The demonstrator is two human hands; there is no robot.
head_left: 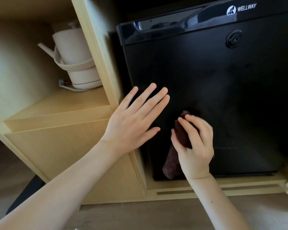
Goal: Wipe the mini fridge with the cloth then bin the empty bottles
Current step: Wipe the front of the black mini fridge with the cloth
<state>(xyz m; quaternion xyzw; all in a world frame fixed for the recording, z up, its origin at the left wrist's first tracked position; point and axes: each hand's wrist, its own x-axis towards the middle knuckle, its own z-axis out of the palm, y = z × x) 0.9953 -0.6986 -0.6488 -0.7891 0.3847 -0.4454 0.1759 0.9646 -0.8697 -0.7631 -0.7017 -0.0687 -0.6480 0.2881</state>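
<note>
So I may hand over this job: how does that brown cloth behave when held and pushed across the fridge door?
Probably floppy: the cloth droops in folds below the right hand. It looks plush, so it likely grips rather than slips on the glossy mini fridge door.

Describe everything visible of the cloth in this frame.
The cloth is dark brown, soft and towel-like, bunched into a loose fold. The right hand grips its upper part and presses it against the lower left of the black mini fridge door; its lower end hangs free below the hand, near the door's bottom edge.
</note>
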